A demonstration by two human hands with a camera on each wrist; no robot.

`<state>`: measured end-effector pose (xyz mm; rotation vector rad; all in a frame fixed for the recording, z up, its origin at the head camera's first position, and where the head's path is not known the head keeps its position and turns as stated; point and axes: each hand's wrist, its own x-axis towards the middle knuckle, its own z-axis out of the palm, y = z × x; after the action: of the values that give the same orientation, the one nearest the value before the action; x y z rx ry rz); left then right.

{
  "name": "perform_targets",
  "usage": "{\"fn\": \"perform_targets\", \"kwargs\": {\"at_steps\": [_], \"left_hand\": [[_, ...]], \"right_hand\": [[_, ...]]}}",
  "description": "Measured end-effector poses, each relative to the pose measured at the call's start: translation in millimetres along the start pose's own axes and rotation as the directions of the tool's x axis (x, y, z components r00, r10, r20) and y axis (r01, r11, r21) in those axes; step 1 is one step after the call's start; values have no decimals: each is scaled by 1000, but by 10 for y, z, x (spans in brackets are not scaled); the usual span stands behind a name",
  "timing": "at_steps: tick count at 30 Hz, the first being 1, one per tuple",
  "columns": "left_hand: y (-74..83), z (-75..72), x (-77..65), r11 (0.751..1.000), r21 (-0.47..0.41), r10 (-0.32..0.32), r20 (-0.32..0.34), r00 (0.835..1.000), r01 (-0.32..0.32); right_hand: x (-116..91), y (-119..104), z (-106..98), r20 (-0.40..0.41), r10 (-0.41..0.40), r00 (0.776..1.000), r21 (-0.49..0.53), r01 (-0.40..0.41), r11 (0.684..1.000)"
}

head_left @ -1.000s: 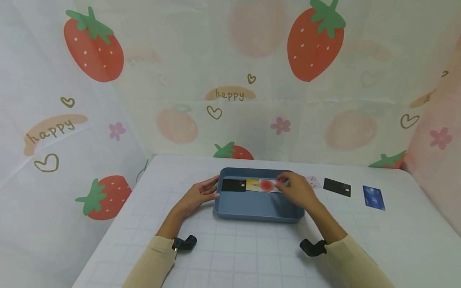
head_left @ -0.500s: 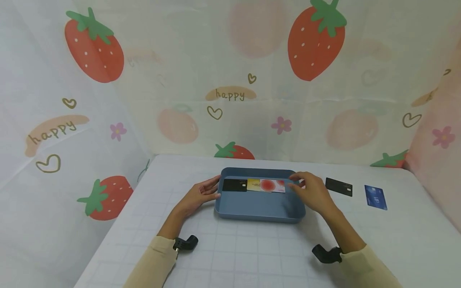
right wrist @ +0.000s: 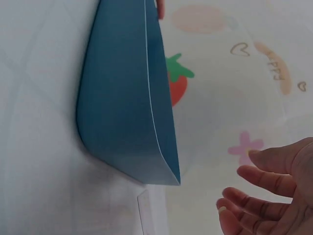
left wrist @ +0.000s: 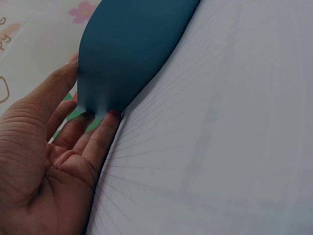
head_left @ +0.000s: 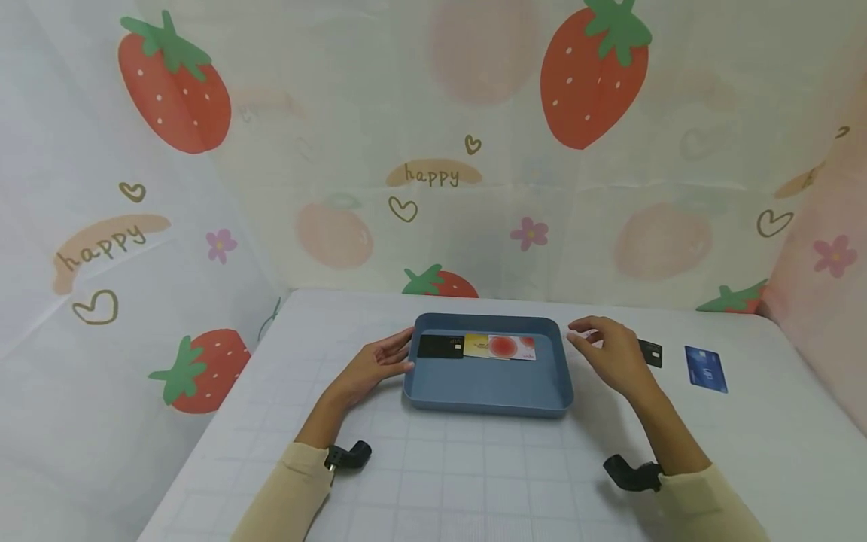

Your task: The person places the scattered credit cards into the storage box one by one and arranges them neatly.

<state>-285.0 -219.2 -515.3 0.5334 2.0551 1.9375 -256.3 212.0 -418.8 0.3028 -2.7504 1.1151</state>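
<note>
Our left hand point(head_left: 370, 369), fingers extended, touches the left edge of the tray point(head_left: 486, 385); our right hand point(head_left: 612, 355), relaxed, hovers beside its right edge.

Tray point(head_left: 488, 388) on table point(head_left: 474, 467), cards point(head_left: 512, 347) inside, more cards point(head_left: 706, 369) to right

The left hand point(left wrist: 54, 161) holds one end of a blue tray point(left wrist: 132, 49), its thumb reaching the rim with the tip partly hidden behind it. Two fingertips meet the tray's outer wall near the bottom corner, and the palm faces the camera. The tray runs out of view at the top. A white tablecloth point(left wrist: 225, 112) with faint lines fills the right side. Behind the hand hangs a pale curtain point(left wrist: 44, 41) printed with a pink flower point(left wrist: 82, 12) and cut-off brown lettering point(left wrist: 6, 40); patches of green show between the fingers.
</note>
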Motion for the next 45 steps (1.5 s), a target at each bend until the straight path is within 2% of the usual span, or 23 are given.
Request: {"fn": "perform_targets", "kwargs": {"at_steps": [6,11,17,25,31,45], "left_hand": [[23,-9,-22,1000,9,-6,-19,1000,6],[34,-19,-38,1000,13,-3,-20,1000,4],[13,-17,-33,1000,16,-9,-23,1000,10],[-10,26,-52,999,23,-30,-13,999,30],[1,28,-48,999,35,-27,-13,1000,28],[15,8,-5,999,32,-12,2,1000,11]], "right_hand": [[55,68,-73,-18,-18,1000,0,18,1000],[78,152,-143,-30,8,1000,6,-8,1000],[68,310,-232,-60,40,997,24,-38,999],[28,547,-335,-112,40,993,-14,-42,999],[36,725,-465,-137,80,987,-43,-87,995],[-32,1071,-807,-116,201,973,-91,-211,973]]}}
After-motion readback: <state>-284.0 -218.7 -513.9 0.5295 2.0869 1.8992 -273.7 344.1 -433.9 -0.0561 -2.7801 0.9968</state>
